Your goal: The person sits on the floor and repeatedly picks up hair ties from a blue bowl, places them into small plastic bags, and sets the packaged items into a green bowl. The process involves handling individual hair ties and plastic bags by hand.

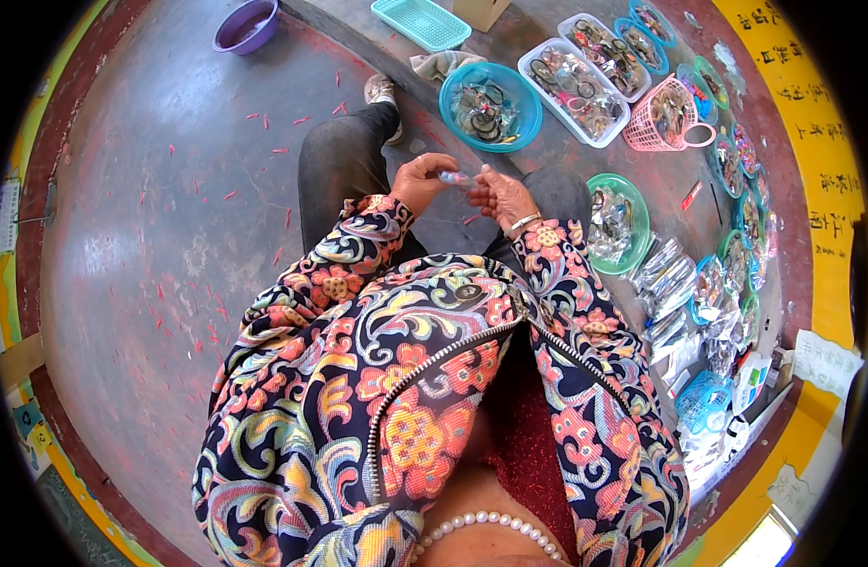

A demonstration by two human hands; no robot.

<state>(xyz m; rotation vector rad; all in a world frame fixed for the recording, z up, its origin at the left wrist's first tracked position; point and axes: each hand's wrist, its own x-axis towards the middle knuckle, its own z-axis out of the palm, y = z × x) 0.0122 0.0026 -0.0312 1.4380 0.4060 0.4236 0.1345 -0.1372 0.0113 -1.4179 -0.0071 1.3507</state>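
Observation:
My left hand [421,180] and my right hand [501,196] meet in front of me above my dark-trousered knee. Together they pinch a small pale, clear object [456,178] between the fingertips; what it is stays too small to tell. My right wrist wears a light bangle. Both sleeves are of a bright patterned jacket. The closest container is a blue round bowl [524,94] of dark ring-like pieces, just beyond my hands.
A green bowl [635,203] of clear packets, a white tray [540,59], a pink basket [646,137] and several small bowls line the right side. A teal tray [421,22] and a purple basin [248,25] sit farther off. Red scraps dot the grey floor [151,236].

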